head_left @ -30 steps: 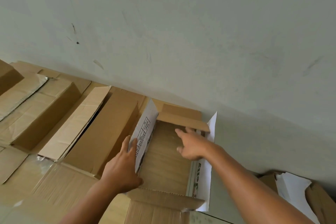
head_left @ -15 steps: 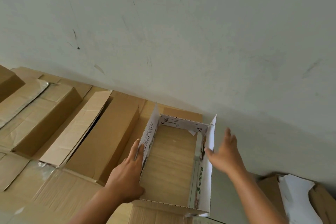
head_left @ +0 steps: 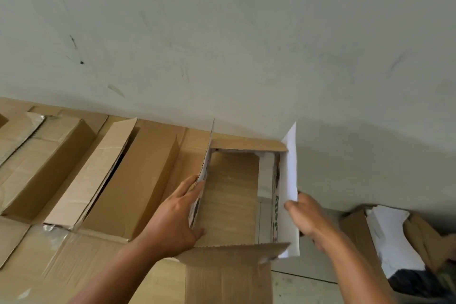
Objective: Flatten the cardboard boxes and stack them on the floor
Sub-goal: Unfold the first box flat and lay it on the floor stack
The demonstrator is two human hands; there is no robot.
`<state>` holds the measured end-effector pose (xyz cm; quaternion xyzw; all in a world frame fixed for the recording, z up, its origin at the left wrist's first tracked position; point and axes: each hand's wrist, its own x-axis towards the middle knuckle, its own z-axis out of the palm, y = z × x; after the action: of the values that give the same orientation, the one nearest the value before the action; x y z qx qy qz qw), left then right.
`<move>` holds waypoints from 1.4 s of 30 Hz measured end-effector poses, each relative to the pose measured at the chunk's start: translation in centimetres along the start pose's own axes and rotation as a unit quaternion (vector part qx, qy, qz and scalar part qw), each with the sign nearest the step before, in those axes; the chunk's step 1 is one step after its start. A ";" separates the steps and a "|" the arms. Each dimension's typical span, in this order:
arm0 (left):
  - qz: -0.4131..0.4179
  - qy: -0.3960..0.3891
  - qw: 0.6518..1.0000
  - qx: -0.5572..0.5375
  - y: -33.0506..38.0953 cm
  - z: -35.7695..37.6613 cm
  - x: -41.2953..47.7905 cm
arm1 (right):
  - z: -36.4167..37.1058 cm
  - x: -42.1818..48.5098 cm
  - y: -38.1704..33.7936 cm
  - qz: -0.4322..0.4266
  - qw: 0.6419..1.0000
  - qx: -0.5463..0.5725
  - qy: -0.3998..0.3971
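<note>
An open cardboard box (head_left: 232,200), white outside and brown inside, sits in the middle with its flaps standing up. It looks open right through, with brown cardboard showing at the bottom. My left hand (head_left: 176,217) grips the box's left wall, fingers along the outside and thumb curled to the inside. My right hand (head_left: 307,218) pinches the white right wall (head_left: 290,180), with the thumb on the inner face and the fingers behind it. A brown flap (head_left: 229,276) folds out toward me at the near end.
Two long brown boxes (head_left: 138,180) (head_left: 44,163) lie to the left on flat cardboard sheets (head_left: 61,266). Another crumpled box with white paper (head_left: 392,237) lies at the right. A pale wall (head_left: 246,44) rises just behind. Tiled floor (head_left: 301,286) shows at the bottom right.
My right hand left the box's far end, swung outside the right wall and now pinches it. The far flap that lay across the opening now stands back. My left hand stayed on the left wall.
</note>
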<state>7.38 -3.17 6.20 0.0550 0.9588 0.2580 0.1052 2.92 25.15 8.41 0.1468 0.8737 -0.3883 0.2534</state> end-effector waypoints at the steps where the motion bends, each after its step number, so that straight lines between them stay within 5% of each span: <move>1: 0.017 0.010 1.000 -0.009 -0.1 -0.5 -0.3 | -0.4 -0.4 -0.5 -0.005 1.000 0.022 0.018; 13: 0.276 -0.004 0.954 -0.117 -2.6 -2.7 -4.8 | 6.0 -3.3 -7.0 -0.005 0.917 0.383 0.108; 18: 0.330 -0.024 0.937 -0.108 -3.8 -0.7 -6.6 | 10.5 -5.2 -8.0 0.018 0.897 0.433 0.089; 23: 0.372 -0.059 0.912 -0.164 -3.7 -1.2 -8.1 | 11.9 -7.5 -8.5 -0.009 0.915 0.355 0.190; 26: 0.334 -0.100 0.903 -0.250 -3.9 -2.0 -8.4 | 10.9 -9.2 -7.7 -0.011 0.909 0.370 0.189; 32: 0.073 -0.046 0.966 -0.245 -6.3 -2.3 -3.0 | 6.7 -13.7 -5.4 -0.084 0.884 0.446 0.112; 35: -0.075 -0.083 0.908 -0.405 -6.6 -3.0 -0.2 | 4.9 -14.4 -3.7 -0.111 0.863 0.489 0.058; 39: -0.149 -0.201 0.738 -0.627 -6.6 -3.7 1.3 | 3.8 -13.3 -1.3 -0.122 0.857 0.500 0.009; 42: -0.154 -0.233 0.700 -0.657 -7.3 -2.9 2.0 | 3.8 -11.3 -0.1 -0.105 0.868 0.485 0.007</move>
<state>4.43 -10.56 4.55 -0.1181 0.4857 0.7815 0.3734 13.51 21.54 12.57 0.1613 0.5872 -0.7866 0.1018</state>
